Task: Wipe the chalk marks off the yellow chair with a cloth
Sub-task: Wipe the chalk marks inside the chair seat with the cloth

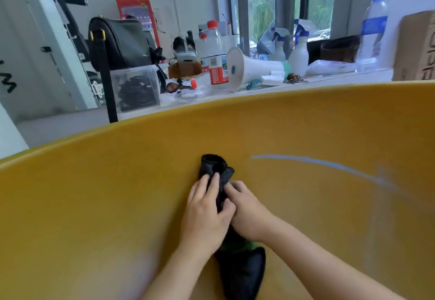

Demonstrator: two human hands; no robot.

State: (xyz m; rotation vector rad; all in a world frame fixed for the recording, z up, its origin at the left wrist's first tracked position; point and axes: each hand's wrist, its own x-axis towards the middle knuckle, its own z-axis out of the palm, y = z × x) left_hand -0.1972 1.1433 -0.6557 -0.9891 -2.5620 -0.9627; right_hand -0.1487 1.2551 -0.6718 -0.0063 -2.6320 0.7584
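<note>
1. The yellow chair [117, 193] fills the lower part of the view, its curved surface tilted up toward the camera.
2. A black cloth [215, 165] lies bunched on the chair near the middle. Its upper end sticks out past the fingertips, and its lower end, which has a green patch, trails down between the two forearms.
3. The left hand [207, 210] lies over the cloth, fingers stretched along it and thumb curled round its side, so it grips the fabric.
4. The right hand [247, 208] sits just beside the left hand and touches it. Its fingers are curled and pinch the same cloth.
5. A pale blue-white chalk mark [317, 163] runs across the chair to the right of the cloth, apart from both hands. Its far right end is smeared, and a fainter streak shows below it.
6. Behind the chair a white tabletop [70, 123] runs along the wall and window.
7. On the tabletop stand a black bag [122, 41] and a clear box [136, 88] holding dark cables. There are also a bottle with a red label [217, 64], a white megaphone [251, 66] on its side and a spray bottle [299, 52].
8. At the far right stand a large bottle with a blue label [374, 31] and a cardboard box [416, 45].
</note>
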